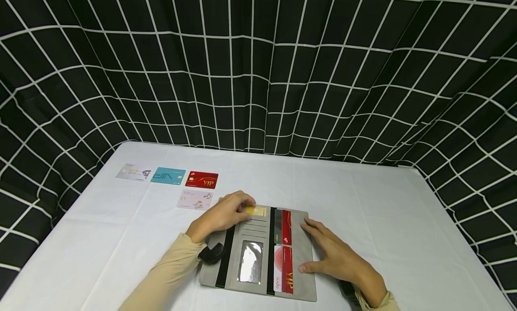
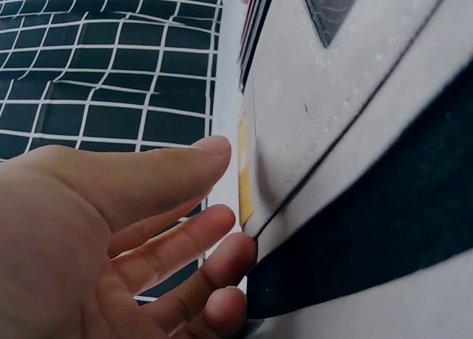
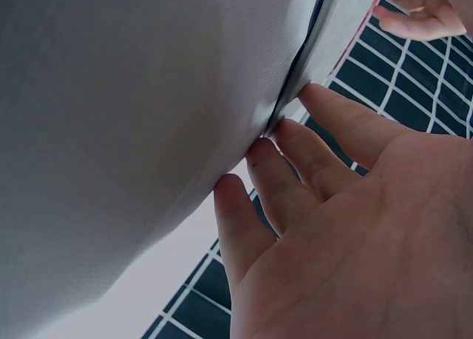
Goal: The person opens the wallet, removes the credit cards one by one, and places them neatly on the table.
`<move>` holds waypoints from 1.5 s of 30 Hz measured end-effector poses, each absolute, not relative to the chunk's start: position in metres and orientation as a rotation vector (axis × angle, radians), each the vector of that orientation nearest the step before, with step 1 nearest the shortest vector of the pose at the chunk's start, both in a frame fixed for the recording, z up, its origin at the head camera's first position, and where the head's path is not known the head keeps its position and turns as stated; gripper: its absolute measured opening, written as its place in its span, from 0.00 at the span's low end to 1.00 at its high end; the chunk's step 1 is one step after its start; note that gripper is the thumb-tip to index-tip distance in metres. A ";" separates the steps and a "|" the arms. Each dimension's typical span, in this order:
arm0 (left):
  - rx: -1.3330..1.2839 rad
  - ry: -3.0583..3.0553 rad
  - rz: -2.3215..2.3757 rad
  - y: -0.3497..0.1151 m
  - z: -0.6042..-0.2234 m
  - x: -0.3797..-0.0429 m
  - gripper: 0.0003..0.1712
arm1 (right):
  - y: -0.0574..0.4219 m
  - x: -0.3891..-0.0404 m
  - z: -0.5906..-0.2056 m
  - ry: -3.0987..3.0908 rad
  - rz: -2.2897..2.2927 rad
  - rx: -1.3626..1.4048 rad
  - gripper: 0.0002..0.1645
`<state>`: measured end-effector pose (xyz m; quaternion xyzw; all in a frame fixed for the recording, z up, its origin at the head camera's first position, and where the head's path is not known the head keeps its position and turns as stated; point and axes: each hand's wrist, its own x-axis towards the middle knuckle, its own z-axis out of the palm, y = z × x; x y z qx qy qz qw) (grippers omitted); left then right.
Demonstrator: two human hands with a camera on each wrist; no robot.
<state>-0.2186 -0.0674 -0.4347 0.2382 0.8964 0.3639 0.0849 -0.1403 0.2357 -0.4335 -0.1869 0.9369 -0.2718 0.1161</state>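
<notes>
A grey card wallet (image 1: 249, 275) lies open on the table, with black bands and a clear window. In its top left slot sits a yellow card (image 1: 256, 211), its edge standing out. My left hand (image 1: 226, 214) is at that corner. In the left wrist view its thumb (image 2: 188, 169) is just apart from the yellow card (image 2: 245, 173), while a fingertip meets the wallet's edge. My right hand (image 1: 337, 257) rests with fairly straight fingers along the wallet's right side. Red cards (image 1: 287, 270) and a dark grey card (image 1: 278, 225) fill the right-hand pockets.
At the table's (image 1: 383, 221) back left lie a silver card (image 1: 134, 172), a teal card (image 1: 168, 176) and a red VIP card (image 1: 202, 180). Below the red one is a pink card (image 1: 195, 199), close to my left hand. A black grid-patterned curtain (image 1: 250, 77) surrounds the table.
</notes>
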 end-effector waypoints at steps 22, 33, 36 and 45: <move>0.758 2.702 0.968 -0.053 -0.440 -0.235 0.06 | 0.235 -0.141 -0.433 2.738 -0.792 -0.529 0.63; 0.750 2.666 0.978 -0.053 -0.439 -0.243 0.05 | 0.235 -0.141 -0.432 2.741 -0.792 -0.530 0.63; 0.738 2.651 0.979 -0.053 -0.440 -0.244 0.05 | 0.235 -0.140 -0.432 2.746 -0.789 -0.534 0.63; 0.801 2.611 0.946 -0.053 -0.441 -0.246 0.05 | 0.235 -0.140 -0.434 2.761 -0.796 -0.555 0.62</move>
